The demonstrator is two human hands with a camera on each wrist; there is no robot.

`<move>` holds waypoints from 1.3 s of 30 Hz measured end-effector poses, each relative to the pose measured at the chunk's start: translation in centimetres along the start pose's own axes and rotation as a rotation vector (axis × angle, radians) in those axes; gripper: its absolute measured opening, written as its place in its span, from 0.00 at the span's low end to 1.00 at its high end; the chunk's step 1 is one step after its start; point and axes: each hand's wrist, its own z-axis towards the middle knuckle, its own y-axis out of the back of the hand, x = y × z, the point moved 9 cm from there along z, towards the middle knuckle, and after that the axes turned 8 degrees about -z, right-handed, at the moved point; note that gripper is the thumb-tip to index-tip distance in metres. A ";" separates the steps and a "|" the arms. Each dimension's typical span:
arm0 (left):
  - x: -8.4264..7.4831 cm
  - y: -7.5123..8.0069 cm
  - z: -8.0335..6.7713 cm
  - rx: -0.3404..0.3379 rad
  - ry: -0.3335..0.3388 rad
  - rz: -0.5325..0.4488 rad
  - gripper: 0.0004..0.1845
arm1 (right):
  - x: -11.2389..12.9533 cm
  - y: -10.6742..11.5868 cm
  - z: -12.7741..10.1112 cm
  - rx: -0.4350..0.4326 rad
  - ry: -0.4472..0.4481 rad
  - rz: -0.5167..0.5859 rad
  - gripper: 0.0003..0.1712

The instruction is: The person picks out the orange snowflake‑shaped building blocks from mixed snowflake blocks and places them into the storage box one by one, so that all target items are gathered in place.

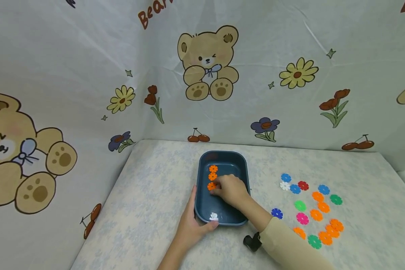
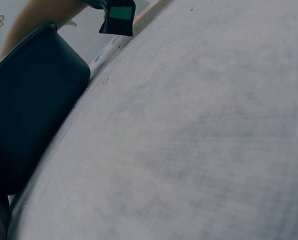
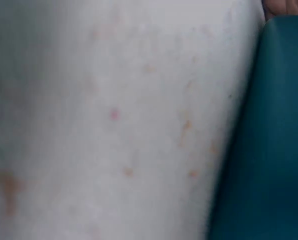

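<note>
Left hand (image 1: 190, 227) spread wide at blue tray's (image 1: 224, 211) near left corner, fingers straight along tray's left side, thumb at near rim. Right hand (image 1: 231, 190) inside tray, thumb and finger bent, pinching nearest orange disc (image 1: 210, 186). Two other orange discs (image 1: 212, 176) in line beyond it, toward tray's far end. Loose coloured discs (image 1: 302, 218) on tabletop (image 1: 148, 187), right of tray. Bear-print cloth (image 1: 256, 45) behind tray.
</note>
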 end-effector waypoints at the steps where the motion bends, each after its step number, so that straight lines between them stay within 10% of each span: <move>1: 0.0 0.0 0.0 -0.001 0.001 -0.001 0.63 | 0.2 0.3 -0.2 -0.013 0.011 0.002 0.14; 12: 0.1 0.0 0.0 -0.013 -0.013 0.003 0.64 | -2.8 7.4 -4.6 -0.171 0.000 -0.007 0.14; 27: -0.1 0.0 -0.2 -0.023 -0.016 0.007 0.63 | -24.7 9.3 -15.1 0.183 -0.461 -0.118 0.35; 39: -0.2 0.0 -0.1 -0.020 -0.011 -0.003 0.64 | -28.4 8.8 -18.1 0.262 -0.574 -0.125 0.42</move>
